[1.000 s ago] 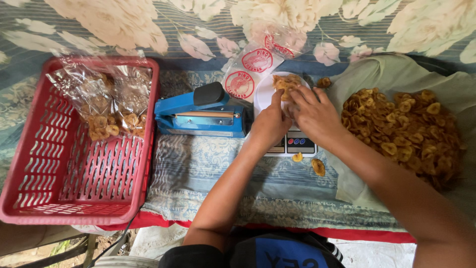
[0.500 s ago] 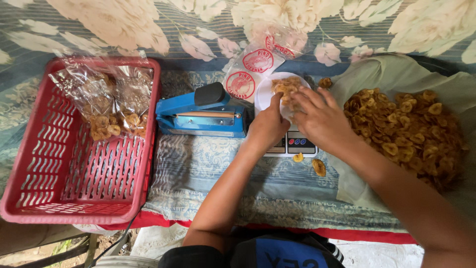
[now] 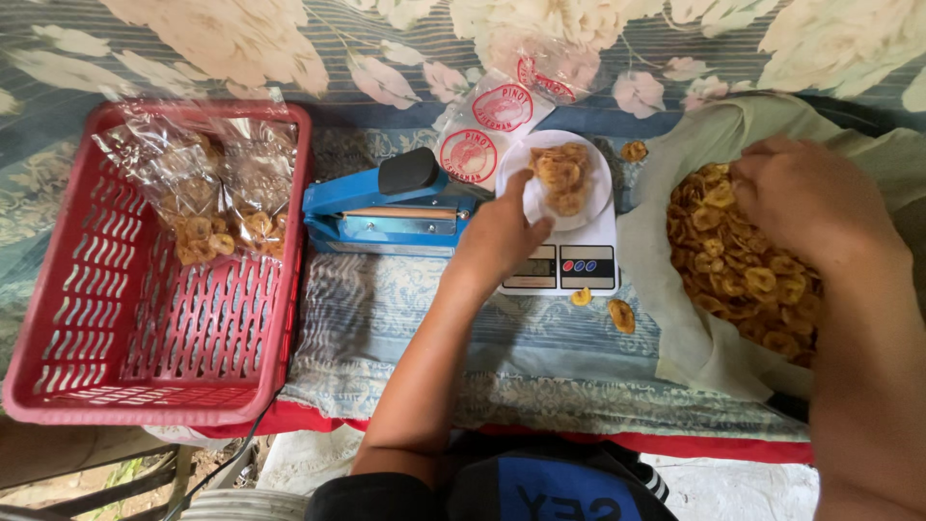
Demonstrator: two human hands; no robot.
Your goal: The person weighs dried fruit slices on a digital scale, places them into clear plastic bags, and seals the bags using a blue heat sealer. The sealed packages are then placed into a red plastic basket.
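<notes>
Banana chips going onto the scale, both hands working

Banana chips (image 3: 743, 275) are filling the big open cloth sack (image 3: 675, 328) on the right, the largest mass in view. Left of it, a red plastic basket (image 3: 145, 318) is holding sealed clear bags of chips (image 3: 207, 193). A blue heat sealer (image 3: 386, 207) is sitting between basket and scale. The small pile of chips (image 3: 562, 176) is lying on the white plate (image 3: 593, 198) atop the digital scale (image 3: 564, 265). Left hand (image 3: 502, 232) is resting at the plate's edge, fingers loosely curled, pinching a chip (hard to confirm). Right hand (image 3: 810, 198) is digging into the sack, cupped over chips; grasp unclear. Chips are looking light, brittle, likely oily: better scooped loosely than squeezed. Two stray chips (image 3: 603, 307) are lying below the scale.
</notes>
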